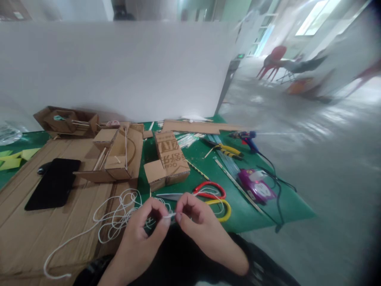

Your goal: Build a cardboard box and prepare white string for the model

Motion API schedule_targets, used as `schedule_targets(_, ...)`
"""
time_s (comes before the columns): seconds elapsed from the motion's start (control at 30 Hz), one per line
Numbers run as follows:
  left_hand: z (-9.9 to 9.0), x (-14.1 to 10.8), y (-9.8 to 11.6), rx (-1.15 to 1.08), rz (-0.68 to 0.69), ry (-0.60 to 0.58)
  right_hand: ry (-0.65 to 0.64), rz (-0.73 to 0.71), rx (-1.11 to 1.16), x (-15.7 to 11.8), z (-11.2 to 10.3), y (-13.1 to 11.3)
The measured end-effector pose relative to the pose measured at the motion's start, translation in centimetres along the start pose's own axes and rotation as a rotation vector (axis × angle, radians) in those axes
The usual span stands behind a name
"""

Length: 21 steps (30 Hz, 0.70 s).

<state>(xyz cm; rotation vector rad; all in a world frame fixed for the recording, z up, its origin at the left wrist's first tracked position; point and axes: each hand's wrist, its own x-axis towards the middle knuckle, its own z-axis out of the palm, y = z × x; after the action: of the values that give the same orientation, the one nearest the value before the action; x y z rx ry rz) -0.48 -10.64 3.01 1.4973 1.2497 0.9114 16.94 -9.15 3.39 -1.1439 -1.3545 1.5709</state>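
Observation:
My left hand (148,230) and my right hand (200,228) meet low in the middle of the view, fingertips nearly touching. Each one pinches a white string (169,215), and a short stretch of it spans the small gap between them. Loose loops of this string (119,214) lie tangled on the cardboard to the left, with one end trailing toward the front. Just beyond my right hand lie scissors (225,214) with red and yellow handles, partly crossed by a loop of string. Behind my hands stands a folded cardboard box piece (172,159).
Cardboard constructions (122,155) and a black tablet-like slab (53,184) rest on a cardboard sheet (80,222) at left. Pliers (228,150), a glue gun (245,137) and a purple power socket (257,186) with a cord lie at right on the green table (285,206). A white panel (119,71) rises behind.

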Motion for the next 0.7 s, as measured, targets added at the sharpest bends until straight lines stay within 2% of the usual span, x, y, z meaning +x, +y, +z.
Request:
schedule_targets(0.33,0.3,-0.16,-0.49,-0.252,-0.034,0.017,0.007,0.014,0.03,0.18,-0.03,0.02)
schedule_targets(0.7,0.51,-0.03,-0.1,-0.208,-0.077,0.001,-0.084,-0.068,0.115,0.06,-0.03,0.52)
